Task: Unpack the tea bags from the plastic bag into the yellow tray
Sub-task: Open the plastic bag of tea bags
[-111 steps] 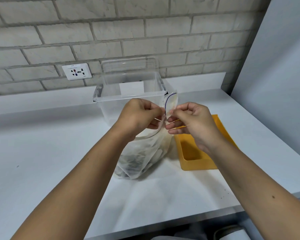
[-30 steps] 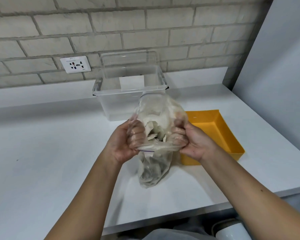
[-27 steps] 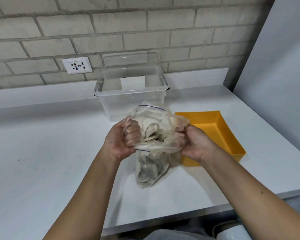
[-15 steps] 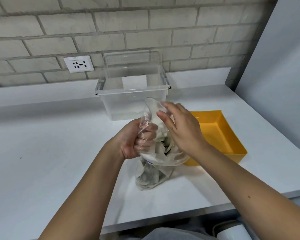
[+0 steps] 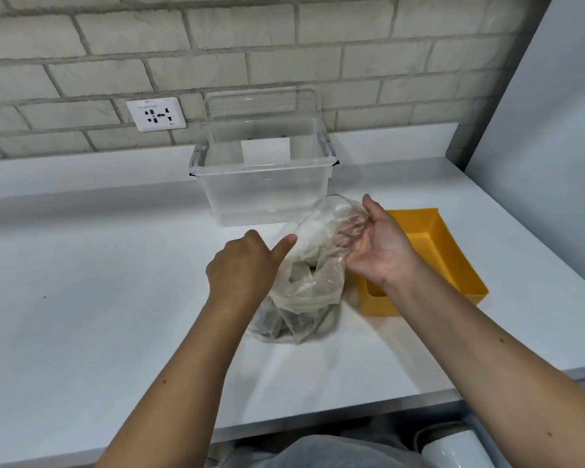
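The clear plastic bag stands on the white counter with its mouth open. Tea bags show as a dark and pale heap in its bottom. My left hand holds the bag's left side, thumb laid along the rim, its fingers hidden behind the hand. My right hand grips the right rim, palm turned up, with its fingers seen through the plastic and the thumb outside. The yellow tray lies just right of the bag, partly behind my right wrist, and nothing shows inside it.
A clear plastic tub stands behind the bag against the brick wall, with a wall socket to its left. A grey panel closes off the right side. The counter's front edge runs below my forearms, with a white object beneath it.
The bag's zip seal was pulled apart and its mouth spread. My right hand has since shifted from over the mouth to the right rim, palm up, and my left hand has turned its back upward.
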The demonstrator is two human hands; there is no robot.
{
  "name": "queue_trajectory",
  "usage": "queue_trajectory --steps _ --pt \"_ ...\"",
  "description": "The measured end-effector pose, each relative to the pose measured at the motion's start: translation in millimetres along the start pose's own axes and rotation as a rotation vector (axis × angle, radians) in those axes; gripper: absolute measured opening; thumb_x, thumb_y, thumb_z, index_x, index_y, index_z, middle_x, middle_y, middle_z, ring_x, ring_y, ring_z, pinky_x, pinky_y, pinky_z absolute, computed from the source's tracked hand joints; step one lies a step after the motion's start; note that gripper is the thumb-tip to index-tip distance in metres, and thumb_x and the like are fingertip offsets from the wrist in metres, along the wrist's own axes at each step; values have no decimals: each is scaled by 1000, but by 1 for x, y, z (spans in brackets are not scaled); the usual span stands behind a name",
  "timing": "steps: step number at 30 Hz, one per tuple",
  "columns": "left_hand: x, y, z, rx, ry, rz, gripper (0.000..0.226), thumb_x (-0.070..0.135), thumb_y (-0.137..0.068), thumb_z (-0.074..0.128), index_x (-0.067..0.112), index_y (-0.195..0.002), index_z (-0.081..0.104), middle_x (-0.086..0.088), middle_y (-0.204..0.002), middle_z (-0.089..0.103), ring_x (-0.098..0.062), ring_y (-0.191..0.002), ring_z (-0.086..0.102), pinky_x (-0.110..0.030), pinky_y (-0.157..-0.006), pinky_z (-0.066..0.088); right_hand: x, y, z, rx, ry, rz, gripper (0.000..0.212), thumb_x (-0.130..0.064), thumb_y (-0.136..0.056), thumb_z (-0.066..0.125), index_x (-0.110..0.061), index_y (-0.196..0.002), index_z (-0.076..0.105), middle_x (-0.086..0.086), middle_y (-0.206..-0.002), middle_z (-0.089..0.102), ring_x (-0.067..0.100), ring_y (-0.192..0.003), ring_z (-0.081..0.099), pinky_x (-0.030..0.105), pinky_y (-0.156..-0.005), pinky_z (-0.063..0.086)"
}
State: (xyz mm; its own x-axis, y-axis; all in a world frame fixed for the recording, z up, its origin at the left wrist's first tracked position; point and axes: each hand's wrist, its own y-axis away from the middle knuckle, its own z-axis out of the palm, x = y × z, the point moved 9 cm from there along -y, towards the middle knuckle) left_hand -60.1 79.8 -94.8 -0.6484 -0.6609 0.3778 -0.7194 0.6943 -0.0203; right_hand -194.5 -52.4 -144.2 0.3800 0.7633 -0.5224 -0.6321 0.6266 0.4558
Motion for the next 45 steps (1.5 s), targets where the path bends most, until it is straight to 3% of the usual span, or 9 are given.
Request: queue_trajectory --steps 4,9,15,18,20,28,31,35,45 --pt "10 1 23 -242 662 -55 56 69 -80 62 13 -88 63 -4 -78 73 -19 -59 70 -35 -68 61 6 8 10 -74 -84 -39 50 -41 -96 49 -11 -59 62 5 -59 58 18 -51 56 27 -65 41" --pt "16 4 56 -387 667 -30 75 68 -73 71 -6 -81 65 -13 -72 63 -25 -63 61 -36 -60 53 14 5 7 -81 -173 -102 30 -32 -91 53 -13 -68 54 6 -62 52 21 -54 52 33 -64 41" --pt "10 7 81 -684 1596 -430 17 23 -95 62 7 -100 67 -8 -86 70 -17 -76 67 -28 -67 61 1 3 -8 -46 -154 -107 26 -20 -70 63 -10 -94 61 16 -115 62 36 -118 59 50 -100 46" --pt "22 8 80 -801 1763 -394 15 23 -99 49 14 -94 61 -5 -93 70 -18 -89 66 -45 -85 56 0 1 -16 7 -97 -89 12 -19 -79 59 -8 -80 64 12 -80 67 25 -73 68 33 -77 54" --pt "30 9 77 -862 1850 -360 17 22 -93 47 14 -93 61 -6 -98 71 -22 -91 68 -47 -86 55 -3 -5 -23 43 -96 -84 29 -17 -88 52 -11 -60 52 2 -50 44 13 -35 36 18 -45 37" --pt "23 -4 72 -800 1922 -338 24 15 -96 48 17 -72 46 10 -49 27 -6 -54 17 -19 -91 42 -28 -5 -42 160 296 -172 30 -26 -98 50 -18 -69 53 -4 -48 45 10 -31 36 17 -33 32" --pt "12 -13 66 -685 1624 -235 24 20 -97 53 19 -73 50 9 -59 21 -4 -43 32 -16 -55 43 -65 15 -33 297 1036 -724 15 -33 -102 45 -28 -107 59 -5 -89 57 6 -75 54 25 -66 47" --pt "16 -7 56 -608 1382 -141 18 32 -97 57 16 -93 64 2 -71 66 -14 -66 67 -28 -61 56 -57 46 13 63 1437 -1263 39 -42 -100 47 -33 -138 52 -1 -114 46 11 -102 52 24 -88 47" --pt "14 -6 63 -615 1529 -324 54 51 -98 45 3 -102 68 -9 -85 75 -19 -73 73 -30 -59 59 -19 9 22 -159 1442 -793 32 -31 -101 49 -17 -79 66 -16 -68 59 -3 -66 54 24 -66 40"
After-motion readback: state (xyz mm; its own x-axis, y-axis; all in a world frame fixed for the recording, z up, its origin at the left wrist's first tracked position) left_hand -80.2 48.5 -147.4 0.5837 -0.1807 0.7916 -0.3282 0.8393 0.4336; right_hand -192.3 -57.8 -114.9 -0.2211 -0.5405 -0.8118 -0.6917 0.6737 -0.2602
